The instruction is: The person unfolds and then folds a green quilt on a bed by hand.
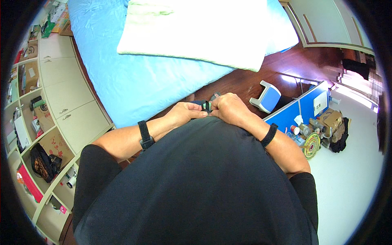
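Observation:
My left hand (186, 111) and my right hand (228, 107) meet in front of my black shirt (208, 171), thumbs and fingertips pinched close together. Something small and dark lies at the fingertips, too small to name; it may be an edge of cloth. Black straps go round both wrists. Just beyond the hands, a foot in a patterned shoe or slipper (215, 95) shows partly. The bed with its light blue sheet (147, 88) is ahead, and a pale quilt (196, 33) lies on top.
A blue and white plastic stool (267, 97) stands on the dark wood floor at right. Beyond a blue panel (286, 108), a white tabletop (346, 183) bears jars, a cardboard box and a round woven mat (311, 146). Cream cabinets (73, 92) and filled shelves line the left side.

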Motion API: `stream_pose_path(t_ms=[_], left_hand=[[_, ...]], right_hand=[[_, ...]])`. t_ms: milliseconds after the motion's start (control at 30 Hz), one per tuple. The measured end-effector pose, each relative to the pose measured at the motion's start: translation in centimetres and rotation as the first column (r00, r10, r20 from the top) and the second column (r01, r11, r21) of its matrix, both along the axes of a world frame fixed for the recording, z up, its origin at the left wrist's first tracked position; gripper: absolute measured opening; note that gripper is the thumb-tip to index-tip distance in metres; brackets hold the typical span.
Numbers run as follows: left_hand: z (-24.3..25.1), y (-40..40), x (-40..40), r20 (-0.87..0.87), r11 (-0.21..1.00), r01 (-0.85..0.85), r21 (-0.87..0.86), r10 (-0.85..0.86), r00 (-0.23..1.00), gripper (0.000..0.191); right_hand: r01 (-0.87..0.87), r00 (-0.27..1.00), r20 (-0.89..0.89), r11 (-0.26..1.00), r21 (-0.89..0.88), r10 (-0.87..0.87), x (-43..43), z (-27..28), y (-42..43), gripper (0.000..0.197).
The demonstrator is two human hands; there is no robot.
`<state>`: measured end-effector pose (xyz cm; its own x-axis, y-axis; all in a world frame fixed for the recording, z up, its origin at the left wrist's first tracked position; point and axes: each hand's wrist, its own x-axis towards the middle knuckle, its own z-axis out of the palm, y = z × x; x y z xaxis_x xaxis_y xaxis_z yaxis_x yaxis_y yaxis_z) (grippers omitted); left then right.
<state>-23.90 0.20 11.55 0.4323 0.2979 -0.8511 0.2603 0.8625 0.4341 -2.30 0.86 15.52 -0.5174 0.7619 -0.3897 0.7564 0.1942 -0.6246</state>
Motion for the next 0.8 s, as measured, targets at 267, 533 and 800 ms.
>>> stream_pose_path(t_ms=[267,533,800], left_hand=[[1.5,0.9,-0.1,-0.052,0.997,0.067,0.031,-0.065,0.997,0.030],[0.2,0.4,-0.6,-0.021,0.999,0.028,0.030,-0.027,0.999,0.029],[0.7,-0.3,-2.5,0.114,0.990,-0.120,-0.079,0.129,0.985,0.030]], right_hand=[[0.114,0.976,-0.139,0.935,-0.335,-0.169,1.9,-1.0,0.3,0.029],[-0.043,0.982,-0.169,0.789,-0.613,-0.078,0.6,-3.7,1.7,0.031],[-0.009,0.982,-0.160,0.809,-0.588,-0.105,-0.4,-3.8,1.4,0.037]])
